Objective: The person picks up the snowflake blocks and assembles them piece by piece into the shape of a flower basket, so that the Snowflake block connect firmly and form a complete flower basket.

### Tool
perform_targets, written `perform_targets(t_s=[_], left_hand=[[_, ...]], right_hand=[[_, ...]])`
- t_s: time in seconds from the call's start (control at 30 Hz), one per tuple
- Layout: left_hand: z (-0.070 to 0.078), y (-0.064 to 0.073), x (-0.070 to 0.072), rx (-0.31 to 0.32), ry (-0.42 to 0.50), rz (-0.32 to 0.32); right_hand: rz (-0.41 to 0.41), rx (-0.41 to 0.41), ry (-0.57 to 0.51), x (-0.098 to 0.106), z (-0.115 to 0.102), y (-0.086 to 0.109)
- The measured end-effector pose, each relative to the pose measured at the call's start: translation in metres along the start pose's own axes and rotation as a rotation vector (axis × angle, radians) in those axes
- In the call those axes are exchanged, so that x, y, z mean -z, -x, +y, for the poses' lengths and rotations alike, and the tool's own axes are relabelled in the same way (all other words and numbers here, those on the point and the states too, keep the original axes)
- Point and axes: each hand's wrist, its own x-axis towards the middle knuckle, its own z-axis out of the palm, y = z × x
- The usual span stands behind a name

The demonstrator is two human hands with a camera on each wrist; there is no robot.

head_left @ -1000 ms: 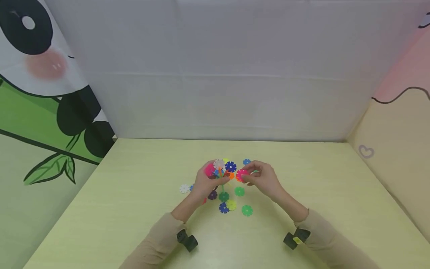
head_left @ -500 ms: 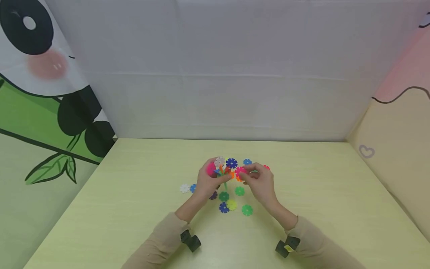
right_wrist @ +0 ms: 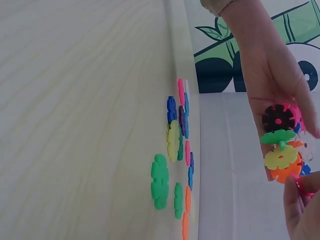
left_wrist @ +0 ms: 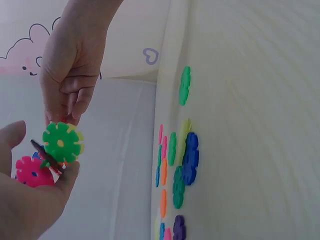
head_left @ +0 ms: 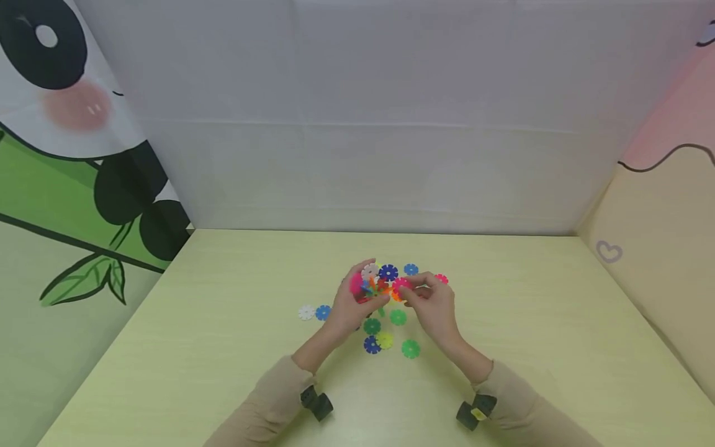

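Note:
My left hand (head_left: 349, 305) grips a cluster of joined, notched plastic discs, the flower-shaped snowflake building kind. In the left wrist view its green disc (left_wrist: 62, 143) and pink disc (left_wrist: 33, 171) show; the right wrist view shows its black disc (right_wrist: 278, 118), yellow disc (right_wrist: 280, 157) and orange disc (right_wrist: 287, 173). My right hand (head_left: 437, 305) pinches a pink disc (head_left: 400, 285) between thumb and fingers, at the cluster's right side. Whether this disc is slotted into the cluster I cannot tell. Fingers hide part of the cluster. Both hands are above the table.
Several loose discs lie flat on the pale table (head_left: 530, 347): a light green disc (head_left: 410, 349), a yellow disc (head_left: 384, 339), a white disc (head_left: 306, 312) and a blue disc (head_left: 411, 269) among them. A grey-white panel (head_left: 357, 174) stands behind the table.
My right hand has come left with the pink disc, closer to the cluster. My left hand has shifted slightly right and turned the cluster. The loose discs lie where they were.

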Motion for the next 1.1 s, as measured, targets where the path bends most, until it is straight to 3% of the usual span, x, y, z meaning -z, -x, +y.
perform_targets(t_s=[0.17,0.3,0.53,0.67,0.77,0.9,1.1], left_hand=[[0.004,0.000,0.010,-0.116,-0.087,-0.236],[0.006,-0.001,0.016,-0.161,-0.151,-0.280],[0.010,-0.002,0.020,-0.215,-0.203,-0.239],[0.009,-0.002,0.018,-0.231,-0.180,-0.209],[0.007,-0.002,0.014,-0.201,-0.142,-0.159],[0.004,0.001,0.006,-0.149,-0.061,-0.046],[0.001,0.004,0.001,-0.151,0.052,0.031]], right_hand=[[-0.010,-0.002,0.007,0.005,0.002,-0.003],[-0.051,-0.009,0.014,0.007,0.002,-0.002],[-0.089,0.035,0.035,0.005,0.001,-0.001],[-0.101,0.064,0.053,0.004,-0.002,-0.002],[-0.096,0.082,0.056,0.002,-0.001,-0.003],[-0.091,0.130,0.067,0.000,0.002,-0.003],[-0.081,0.158,0.098,-0.004,-0.012,0.000]])
